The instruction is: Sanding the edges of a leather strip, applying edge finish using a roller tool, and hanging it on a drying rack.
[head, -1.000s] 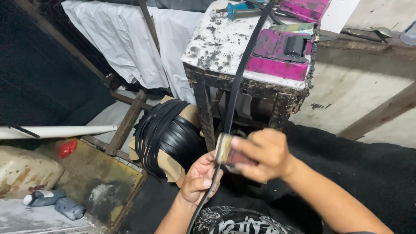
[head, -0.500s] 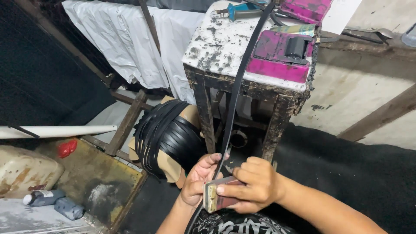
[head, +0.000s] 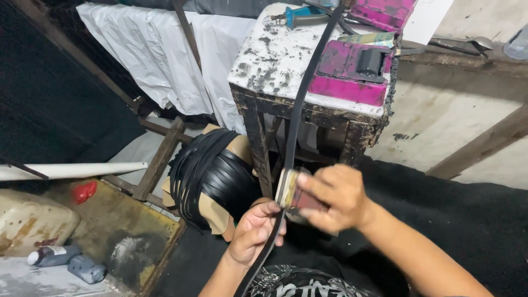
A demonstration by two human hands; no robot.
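A long black strap [head: 300, 104] runs from the top of the small stained table [head: 280, 58] down toward my lap. My left hand [head: 254, 231] pinches the strap low down, below the table. My right hand [head: 333, 197] grips a small flat block [head: 288, 188] with a pale edge and presses it against the strap just above my left hand. A big bundle of black straps [head: 212, 173] wrapped in brown paper lies to the left of my hands.
On the table sit a magenta box [head: 352, 74], a blue-handled tool [head: 297, 15] and a small printed packet. White sheeting [head: 154, 60] hangs behind. Lower left are a rusty tray [head: 118, 231], a red cap, a pale jug [head: 27, 220] and two small bottles [head: 69, 263].
My right hand slid the block down the strap, then back up again to just above my left hand. My left hand kept its hold on the strap.
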